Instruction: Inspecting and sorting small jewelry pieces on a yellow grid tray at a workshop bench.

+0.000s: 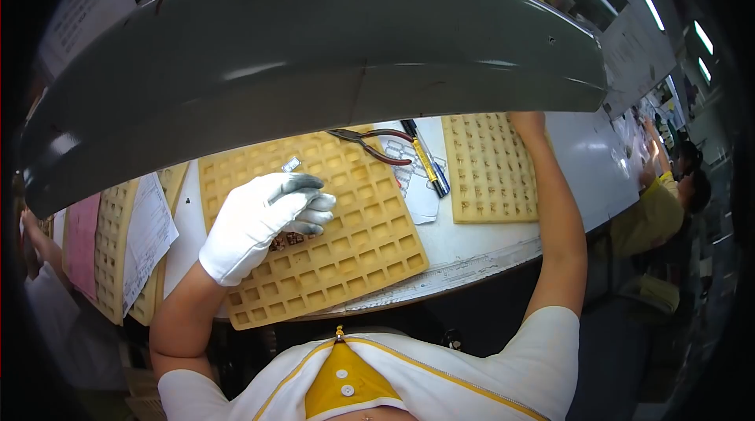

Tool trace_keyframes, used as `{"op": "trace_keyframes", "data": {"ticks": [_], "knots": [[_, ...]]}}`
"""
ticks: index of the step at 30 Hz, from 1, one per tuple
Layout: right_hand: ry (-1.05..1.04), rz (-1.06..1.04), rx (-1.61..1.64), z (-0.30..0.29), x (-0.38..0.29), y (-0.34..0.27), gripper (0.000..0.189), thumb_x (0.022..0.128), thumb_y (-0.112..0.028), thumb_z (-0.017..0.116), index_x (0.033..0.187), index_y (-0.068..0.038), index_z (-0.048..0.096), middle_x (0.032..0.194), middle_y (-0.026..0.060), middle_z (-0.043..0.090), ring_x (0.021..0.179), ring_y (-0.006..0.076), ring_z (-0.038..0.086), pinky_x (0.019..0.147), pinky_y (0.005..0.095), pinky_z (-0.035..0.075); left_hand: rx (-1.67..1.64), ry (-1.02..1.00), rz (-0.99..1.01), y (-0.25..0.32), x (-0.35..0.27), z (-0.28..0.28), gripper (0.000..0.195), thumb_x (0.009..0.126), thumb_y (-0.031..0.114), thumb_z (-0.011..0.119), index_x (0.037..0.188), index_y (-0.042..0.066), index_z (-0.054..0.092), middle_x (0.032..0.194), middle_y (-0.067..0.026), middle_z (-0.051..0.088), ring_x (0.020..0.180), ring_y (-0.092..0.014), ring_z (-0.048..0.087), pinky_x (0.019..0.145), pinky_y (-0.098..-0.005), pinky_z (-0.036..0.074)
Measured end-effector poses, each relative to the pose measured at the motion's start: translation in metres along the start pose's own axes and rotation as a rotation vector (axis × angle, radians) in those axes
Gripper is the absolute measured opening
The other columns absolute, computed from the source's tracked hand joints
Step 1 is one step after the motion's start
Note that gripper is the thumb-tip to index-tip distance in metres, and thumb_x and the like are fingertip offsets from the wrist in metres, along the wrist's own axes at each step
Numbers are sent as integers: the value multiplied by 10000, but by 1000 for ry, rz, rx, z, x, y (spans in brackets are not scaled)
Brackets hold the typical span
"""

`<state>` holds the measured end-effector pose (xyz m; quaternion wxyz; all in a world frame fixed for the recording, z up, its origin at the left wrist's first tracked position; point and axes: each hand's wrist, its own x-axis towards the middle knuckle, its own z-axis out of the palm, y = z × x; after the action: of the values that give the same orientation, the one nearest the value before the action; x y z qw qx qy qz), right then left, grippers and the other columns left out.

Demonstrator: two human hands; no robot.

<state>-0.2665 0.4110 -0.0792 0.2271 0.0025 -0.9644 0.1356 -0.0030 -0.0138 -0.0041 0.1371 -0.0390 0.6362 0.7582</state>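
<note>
My left hand (271,214) wears a white cotton glove with dark-stained fingertips. It hovers over or rests on a yellow compartment tray (354,256), fingers curled, and I cannot tell whether anything is in them. Small brownish metal pieces (289,240) lie in compartments just below those fingers. A small white label (291,164) with writing sits on the tray above the glove. My right hand (527,121) is mostly hidden behind the grey lamp hood; only its bare wrist end shows, at the far right side of a second yellow tray (492,214) holding many small pieces.
The large grey lamp hood (354,38) spans the view above the table. Pliers (377,147), markers (429,161) and a printed sheet (420,200) lie between the trays. More trays, a pink sheet (84,244) and papers (147,238) are at left. Other people (660,209) sit nearby.
</note>
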Motion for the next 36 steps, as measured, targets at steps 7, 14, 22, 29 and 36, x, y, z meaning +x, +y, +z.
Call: {"op": "trace_keyframes", "data": {"ticks": [7, 14, 22, 29, 36], "knots": [[-46, -224, -178, -7, 0, -4, 323, 847, -116, 506, 1153, -34, 567, 1143, 242, 573, 1022, 417, 555, 834, 471, 452, 10, -4, 63, 0, 3, -10, 391, 942, 222, 525, 1202, -70, 517, 1065, -156, 639, 935, -202, 644, 816, -298, 529], [72, -206, -275, -56, -36, -81, 113, 788, -53, 549, 849, 42, 555, 973, 225, 588, 917, 413, 546, 743, 450, 445, -17, 57, 255, -3, 12, -29, 446, 942, 266, 515, 1229, -74, 480, 1129, -145, 604, 997, -197, 614, 881, -318, 501], [-321, -843, 504, -87, -144, -234, 131, 697, 7, 639, 825, 11, 609, 782, 115, 540, 699, 297, 520, 615, 384, 432, -100, 121, 386, -9, 23, -39, 394, 963, 251, 483, 1232, -37, 492, 1194, -131, 570, 1073, -209, 580, 925, -345, 487], [-537, -1172, 486, -69, -194, -297, 224, 614, -50, 666, 728, -9, 477, 812, 138, 468, 733, 327, 503, 611, 419, 430, -84, 103, 419, -10, 21, -44, 366, 963, 237, 481, 1213, -30, 504, 1197, -117, 572, 1074, -199, 580, 917, -335, 482], [-493, -1257, 318, -68, -203, -311, 71, 660, -66, 575, 704, -26, 537, 821, 110, 504, 803, 265, 561, 656, 359, 497, -82, 96, 401, -9, 21, -44, 367, 941, 223, 520, 1196, -40, 519, 1163, -100, 593, 1035, -165, 588, 900, -311, 487]]}}
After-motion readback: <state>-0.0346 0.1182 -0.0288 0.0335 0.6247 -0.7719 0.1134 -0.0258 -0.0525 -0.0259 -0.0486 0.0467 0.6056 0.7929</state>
